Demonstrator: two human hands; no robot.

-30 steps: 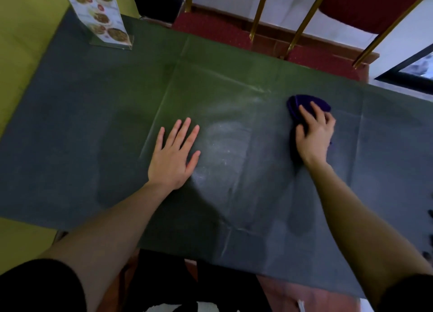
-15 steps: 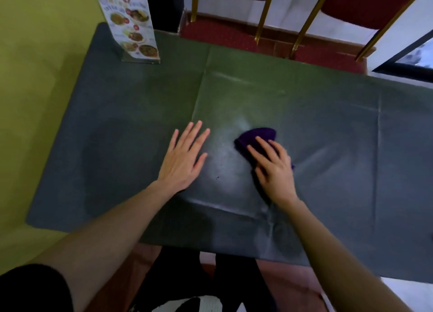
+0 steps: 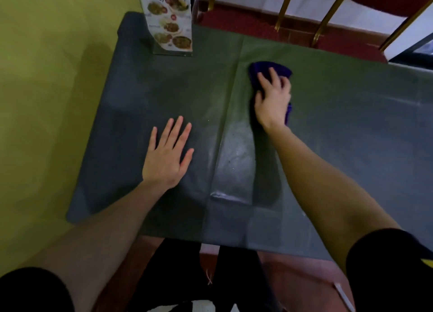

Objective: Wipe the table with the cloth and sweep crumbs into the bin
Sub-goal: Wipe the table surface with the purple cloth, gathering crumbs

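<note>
- Your right hand (image 3: 273, 98) presses the dark purple cloth (image 3: 269, 70) onto the dark grey tabletop (image 3: 351, 136) toward its far edge, fingers curled over it.
- Your left hand (image 3: 167, 157) lies flat, fingers straight, released, nearer the left edge.
- A printed menu stand (image 3: 169, 19) occupies the far left corner.
</note>
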